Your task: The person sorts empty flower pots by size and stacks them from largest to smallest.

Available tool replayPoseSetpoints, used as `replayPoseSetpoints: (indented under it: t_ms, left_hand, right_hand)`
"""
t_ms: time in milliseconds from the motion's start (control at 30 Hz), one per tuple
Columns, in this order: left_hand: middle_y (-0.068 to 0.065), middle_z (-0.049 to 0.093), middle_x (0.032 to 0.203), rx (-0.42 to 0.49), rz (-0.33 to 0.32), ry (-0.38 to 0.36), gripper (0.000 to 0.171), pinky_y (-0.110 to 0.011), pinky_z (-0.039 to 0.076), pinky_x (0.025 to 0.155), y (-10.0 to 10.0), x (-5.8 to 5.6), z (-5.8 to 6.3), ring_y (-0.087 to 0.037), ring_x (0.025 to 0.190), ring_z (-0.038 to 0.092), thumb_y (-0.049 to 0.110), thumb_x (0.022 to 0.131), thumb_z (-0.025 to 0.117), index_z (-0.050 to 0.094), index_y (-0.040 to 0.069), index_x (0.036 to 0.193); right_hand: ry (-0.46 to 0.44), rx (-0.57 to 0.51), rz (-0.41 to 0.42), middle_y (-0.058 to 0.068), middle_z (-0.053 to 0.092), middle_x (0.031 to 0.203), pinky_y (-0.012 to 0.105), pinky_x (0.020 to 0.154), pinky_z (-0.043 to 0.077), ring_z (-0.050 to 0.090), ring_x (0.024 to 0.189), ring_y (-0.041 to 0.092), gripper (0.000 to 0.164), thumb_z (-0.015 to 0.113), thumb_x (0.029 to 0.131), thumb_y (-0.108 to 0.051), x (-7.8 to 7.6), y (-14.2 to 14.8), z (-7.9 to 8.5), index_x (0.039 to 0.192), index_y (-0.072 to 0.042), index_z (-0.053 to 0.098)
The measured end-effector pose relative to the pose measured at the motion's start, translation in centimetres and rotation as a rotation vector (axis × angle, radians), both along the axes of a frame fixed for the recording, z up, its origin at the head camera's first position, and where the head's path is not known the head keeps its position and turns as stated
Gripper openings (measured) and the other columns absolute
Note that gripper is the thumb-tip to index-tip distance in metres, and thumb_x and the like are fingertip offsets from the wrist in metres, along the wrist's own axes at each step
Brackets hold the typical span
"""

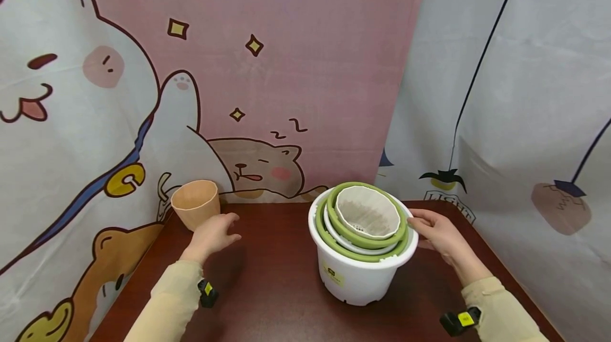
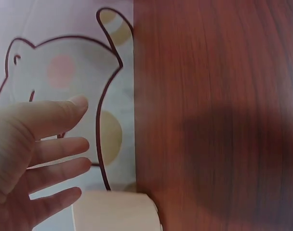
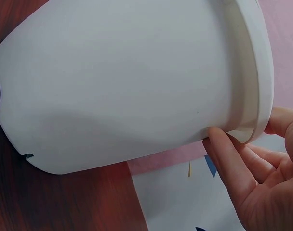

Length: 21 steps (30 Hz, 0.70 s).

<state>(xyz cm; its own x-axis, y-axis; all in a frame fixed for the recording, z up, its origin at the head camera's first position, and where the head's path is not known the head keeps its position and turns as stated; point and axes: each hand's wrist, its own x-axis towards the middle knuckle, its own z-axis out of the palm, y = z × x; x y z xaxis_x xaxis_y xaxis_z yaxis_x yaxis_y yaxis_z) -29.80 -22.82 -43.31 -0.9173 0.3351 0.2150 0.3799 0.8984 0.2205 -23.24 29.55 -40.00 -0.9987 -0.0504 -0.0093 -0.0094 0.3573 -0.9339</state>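
Note:
A large white flowerpot stands upright on the table, with green and white pots nested in it. Innermost is a white fluted pot, inside a green rim. My right hand holds the big pot's rim at its right side; in the right wrist view, fingertips touch the wall just under the rim. At the left, a peach-orange pot stands near the back edge. My left hand is in front of it, fingers spread and holding nothing; the left wrist view shows part of that pot beyond the fingers.
The dark red-brown wooden table runs back to a pink cloth printed with cartoon cats. A pale cloth with printed lamps hangs along the right side. The big pot bears a yellow label.

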Motion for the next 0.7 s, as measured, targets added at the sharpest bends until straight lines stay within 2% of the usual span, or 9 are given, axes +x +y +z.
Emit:
replayPoseSetpoints:
  t_ms: [267,433,700]
  left_hand:
    - [-0.008,0.065,0.096,0.003,0.084,-0.01,0.046,-0.043,0.05,0.071,-2.4,-0.8,0.1,-0.023,0.083,0.061,0.026,0.075,0.076,0.06,0.007,0.113]
    - [-0.011,0.064,0.1,0.004,0.122,0.0,0.046,-0.05,0.05,0.067,-3.5,-1.2,0.4,-0.027,0.086,0.061,0.027,0.075,0.076,0.059,0.006,0.113]
    - [-0.014,0.064,0.107,0.02,0.175,-0.05,0.051,-0.053,0.048,0.071,-4.7,-2.1,0.9,-0.032,0.092,0.062,0.029,0.078,0.073,0.056,0.007,0.121]
  right_hand:
    - [0.002,0.008,-0.002,0.028,0.048,0.126,0.039,0.072,0.054,0.062,0.095,0.023,0.06,0.056,0.092,-0.035,0.1,0.0,-0.1,0.135,0.004,0.039]
    - [-0.004,0.01,-0.002,0.028,0.049,0.126,0.039,0.072,0.054,0.063,0.094,0.023,0.061,0.057,0.091,-0.036,0.1,0.0,0.0,0.135,0.004,0.039]
    - [0.005,0.012,0.0,0.028,0.05,0.125,0.039,0.072,0.054,0.063,0.094,0.023,0.06,0.056,0.091,-0.035,0.0,-0.1,0.1,0.135,0.003,0.04]
